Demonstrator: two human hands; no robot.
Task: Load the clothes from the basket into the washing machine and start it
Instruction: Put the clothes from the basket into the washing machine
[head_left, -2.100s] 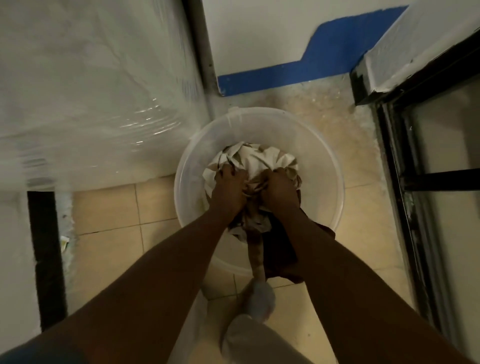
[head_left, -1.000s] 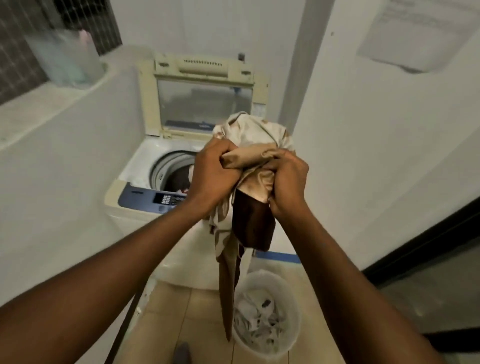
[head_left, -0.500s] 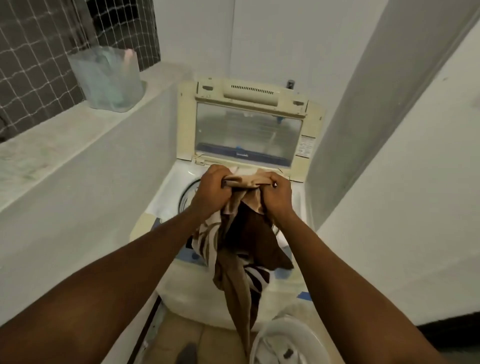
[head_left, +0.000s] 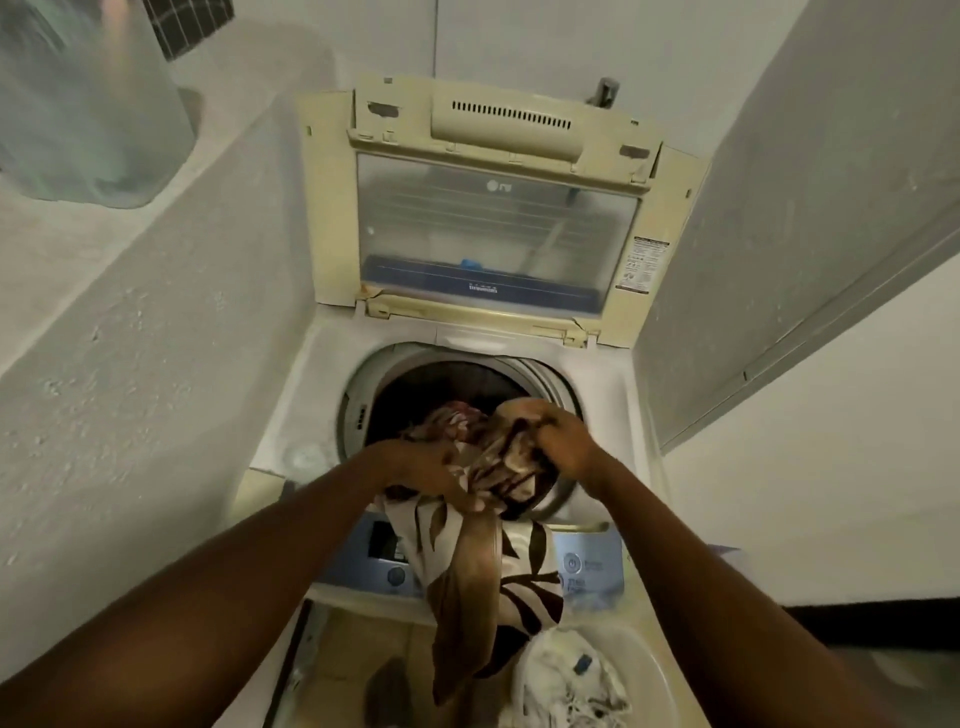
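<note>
Head view: you are leaning over the washer (head_left: 613, 374), and both of your hands are working a brown-and-cream patterned cloth (head_left: 483, 566) at the drum (head_left: 457, 384) mouth. Half a second ago you were holding that bundle up in front of the raised lid (head_left: 493, 228); now its top is lying over the near rim of the drum, and the view is looking more steeply down. Your left hand (head_left: 421, 467) is pressing on the cloth at the near-left rim with fingers curled, though whether it is actually pinching the fabric is hard to tell. Your right hand (head_left: 563, 441) is clenched around a bunched fold at the drum's right side, over the opening. Other clothes (head_left: 452, 421), reddish and pale, are already lying inside the drum just beyond your hands. A long tail of the cloth is hanging down the washer's front, covering the middle of the blue panel (head_left: 587, 566), and is reaching down beside the basket (head_left: 649, 670) on the floor at near right. White laundry (head_left: 566, 680) is lying in the basket. A translucent tub (head_left: 88, 109) is sitting on the ledge (head_left: 62, 244) at far left.
</note>
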